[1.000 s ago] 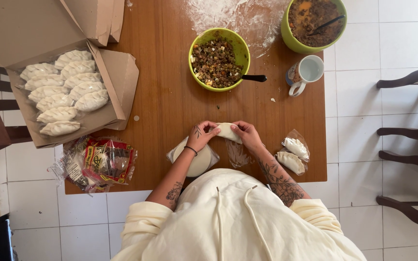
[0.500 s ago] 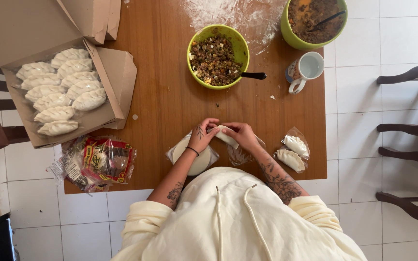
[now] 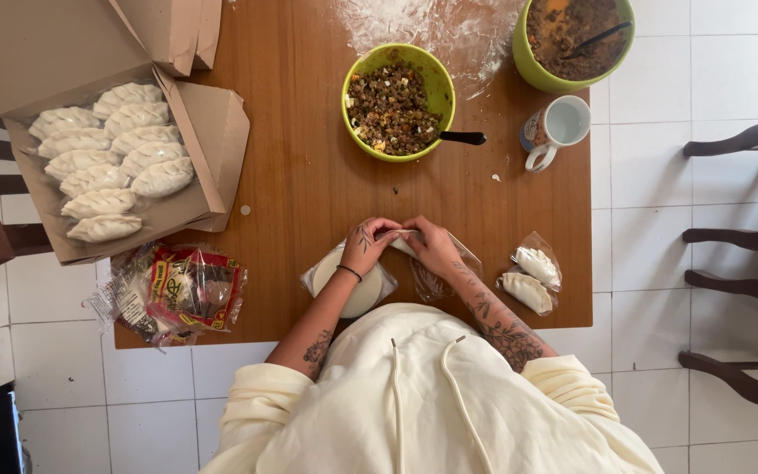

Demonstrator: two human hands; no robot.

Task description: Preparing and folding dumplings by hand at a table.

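Left hand [image 3: 364, 247] and right hand [image 3: 432, 247] closed together on one folded dough pocket [image 3: 401, 243], fingertips pinching its edge from both sides; only a pale sliver of it visible between the fingers, rest hidden. Held just above the wooden table [image 3: 309, 193], right in front of the body. Directly under the left wrist: stack of round dough discs [image 3: 360, 294] on clear plastic. Under and just right of the right hand: loose clear plastic sheet [image 3: 436, 279], crumpled. Further right of the right hand, near the table edge: two finished folded pockets [image 3: 530, 279] on another bit of plastic, one beside the other. Beyond both hands, well apart: green bowl [image 3: 399, 102] of chopped brown filling with a dark utensil handle [image 3: 461, 138] sticking out on the right side. Past that, to the right: white mug [image 3: 556, 128], and a second green bowl [image 3: 575, 39] with darker filling at the table's far corner. Flour dusting [image 3: 423, 25] between the two bowls. Far left of the left hand: open cardboard box [image 3: 107, 158] lined with plastic, rows of finished pockets [image 3: 111, 162] inside, close-packed. Left of the left forearm, near the table edge: crumpled red-and-yellow wrappers [image 3: 177, 290]. Cream hooded top [image 3: 423, 395] on the person, sleeves pushed up, forearms bare. Dark wooden chair [image 3: 747, 263] to the right, on white tile floor.
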